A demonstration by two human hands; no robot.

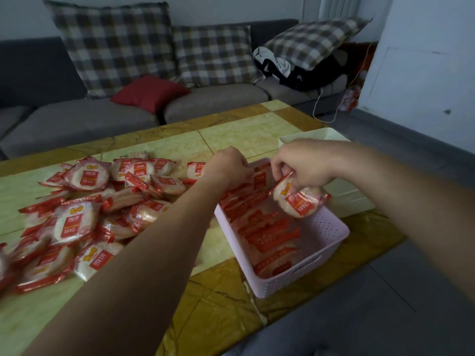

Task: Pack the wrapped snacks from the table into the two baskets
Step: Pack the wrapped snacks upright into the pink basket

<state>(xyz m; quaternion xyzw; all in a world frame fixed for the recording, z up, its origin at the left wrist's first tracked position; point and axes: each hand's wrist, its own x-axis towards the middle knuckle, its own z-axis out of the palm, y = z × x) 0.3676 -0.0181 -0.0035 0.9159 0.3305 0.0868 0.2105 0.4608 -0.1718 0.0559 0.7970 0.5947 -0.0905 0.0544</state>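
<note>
My right hand (303, 164) pinches a snack (299, 201) by its wrapper edge, dangling it over the pink basket (334, 242) at centre right. My left hand (228, 167) dips into the basket's far end, fingertips hidden among the packed snacks (267, 235); gripping or not, I cannot tell. The loose pile (84, 209) sprawls over the surface (244, 134) at left. The white basket (308, 136) sits just behind the pink one.

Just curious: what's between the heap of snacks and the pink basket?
Only a bare strip of table, with the left arm stretched across above it; head view.
</note>
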